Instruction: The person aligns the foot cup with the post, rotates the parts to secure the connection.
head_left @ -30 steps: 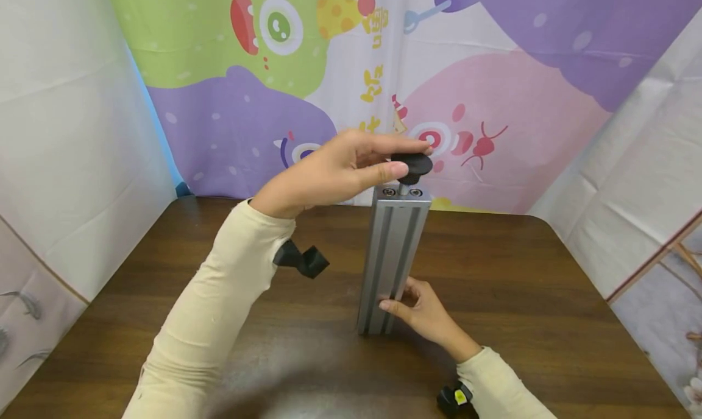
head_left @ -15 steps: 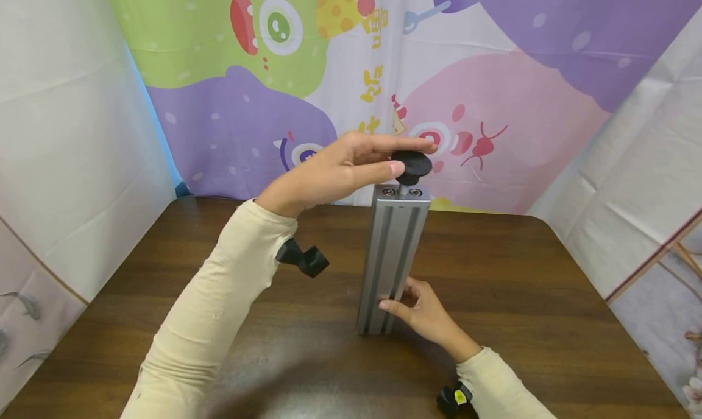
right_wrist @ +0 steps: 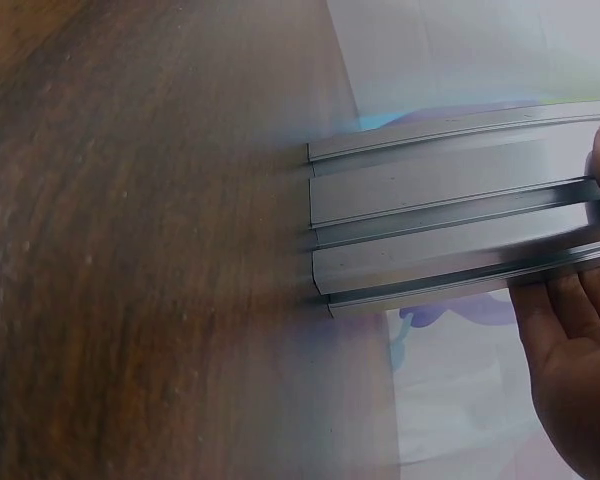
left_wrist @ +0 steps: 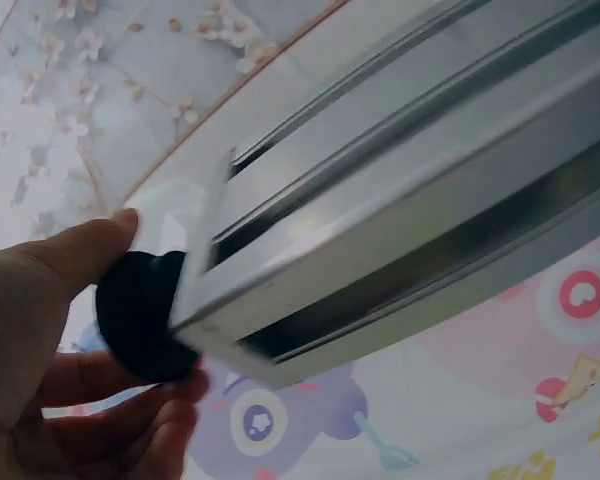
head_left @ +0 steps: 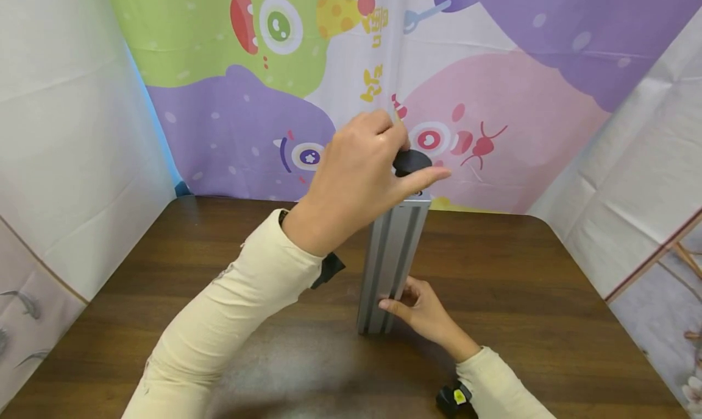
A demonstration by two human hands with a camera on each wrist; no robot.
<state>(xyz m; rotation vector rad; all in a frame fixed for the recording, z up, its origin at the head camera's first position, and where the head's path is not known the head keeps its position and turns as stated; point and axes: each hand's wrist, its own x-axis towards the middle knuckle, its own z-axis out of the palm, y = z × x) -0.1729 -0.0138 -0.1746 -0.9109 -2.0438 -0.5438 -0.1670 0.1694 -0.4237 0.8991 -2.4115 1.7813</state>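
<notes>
A silver grooved aluminium profile (head_left: 390, 260) stands upright on the wooden table. At its top is a black round knob (head_left: 412, 162), which sits on a screw in the earlier frames. My left hand (head_left: 353, 175) is at the knob, its fingers curled behind it and the thumb stretched across the front. The left wrist view shows the same knob (left_wrist: 140, 315) between thumb and fingers. Low on the profile, my right hand (head_left: 426, 315) grips it, thumb on the near face and fingers round the right side. In the right wrist view the profile's bottom end (right_wrist: 325, 225) meets the tabletop.
The brown wooden table (head_left: 493, 273) runs back to a cartoon-printed curtain (head_left: 247, 120). White cloth walls (head_left: 66, 114) flank both sides. A black strap device (head_left: 454, 399) sits on the right wrist.
My left hand has turned at the wrist; its stretched fingers have curled behind the knob, and its thumb has swung across the front. My right hand and the profile have stayed put.
</notes>
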